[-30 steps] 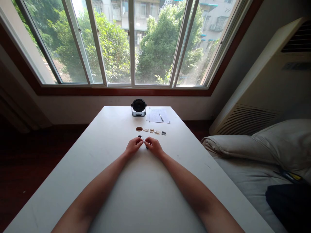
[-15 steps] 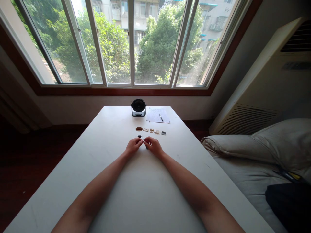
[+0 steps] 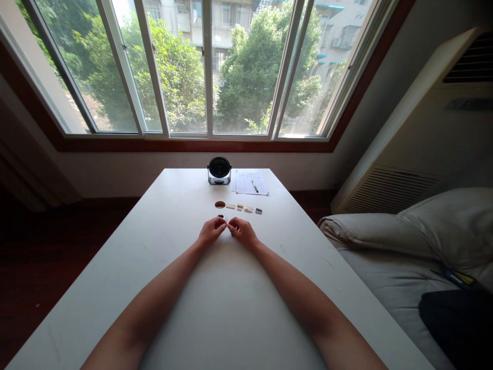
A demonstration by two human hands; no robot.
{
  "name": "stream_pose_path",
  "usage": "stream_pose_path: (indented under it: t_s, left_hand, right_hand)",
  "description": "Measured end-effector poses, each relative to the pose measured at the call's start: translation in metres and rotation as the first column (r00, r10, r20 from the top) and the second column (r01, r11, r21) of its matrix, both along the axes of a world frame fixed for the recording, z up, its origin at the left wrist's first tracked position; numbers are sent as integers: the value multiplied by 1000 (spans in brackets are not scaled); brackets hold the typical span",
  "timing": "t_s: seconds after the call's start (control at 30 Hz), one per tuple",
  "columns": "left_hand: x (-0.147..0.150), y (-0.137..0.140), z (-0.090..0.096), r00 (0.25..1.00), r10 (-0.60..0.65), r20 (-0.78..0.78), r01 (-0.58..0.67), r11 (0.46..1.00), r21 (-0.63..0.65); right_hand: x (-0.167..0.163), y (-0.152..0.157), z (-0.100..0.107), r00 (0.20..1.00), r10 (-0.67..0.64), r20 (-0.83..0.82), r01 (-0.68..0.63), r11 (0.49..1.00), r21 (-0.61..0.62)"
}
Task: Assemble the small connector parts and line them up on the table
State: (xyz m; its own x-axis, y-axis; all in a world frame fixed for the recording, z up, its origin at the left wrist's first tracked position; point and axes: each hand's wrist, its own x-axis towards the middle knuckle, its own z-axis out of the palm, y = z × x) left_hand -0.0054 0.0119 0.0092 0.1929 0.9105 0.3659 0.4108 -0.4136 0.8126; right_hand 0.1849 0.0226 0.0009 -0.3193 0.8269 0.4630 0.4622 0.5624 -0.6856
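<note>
My left hand (image 3: 211, 230) and my right hand (image 3: 242, 231) meet fingertip to fingertip above the white table (image 3: 231, 298). Both are closed in a pinch. A thin pale strand (image 3: 226, 220) shows between the fingertips; anything smaller in them is hidden. Just beyond my left hand lies a small black piece (image 3: 221, 216), partly covered by the fingers. Farther back is a round brown dish or opening (image 3: 220, 204); I cannot tell which. To its right, small groups of beige pieces (image 3: 230, 206), gold-brown pieces (image 3: 240, 207), pale pieces (image 3: 248, 209) and dark pieces (image 3: 259, 210) form a row.
At the table's far edge stands a round black device on a stand (image 3: 219, 169). Beside it are paper sheets (image 3: 246, 184) with a pen (image 3: 254, 186) on top. A window (image 3: 210, 77) is behind the table, and a padded grey seat (image 3: 385, 257) is at the right.
Both hands stay nearly in place, with only slight finger movement around the strand. The view has shifted very slightly; the row of small pieces is unchanged.
</note>
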Motion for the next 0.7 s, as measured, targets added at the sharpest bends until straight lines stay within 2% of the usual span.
stream_pose_path:
  t_s: [0.43, 0.7]
  left_hand:
    - [1, 0, 1, 999, 35, -24, -36, 998, -55]
    - [0, -1, 0, 1000, 24, -2, -24, 1000, -18]
  right_hand:
    - [-2, -2, 0, 999, -4, -46, 4, 1000, -16]
    - [-1, -1, -1, 1000, -7, -18, 7, 1000, 5]
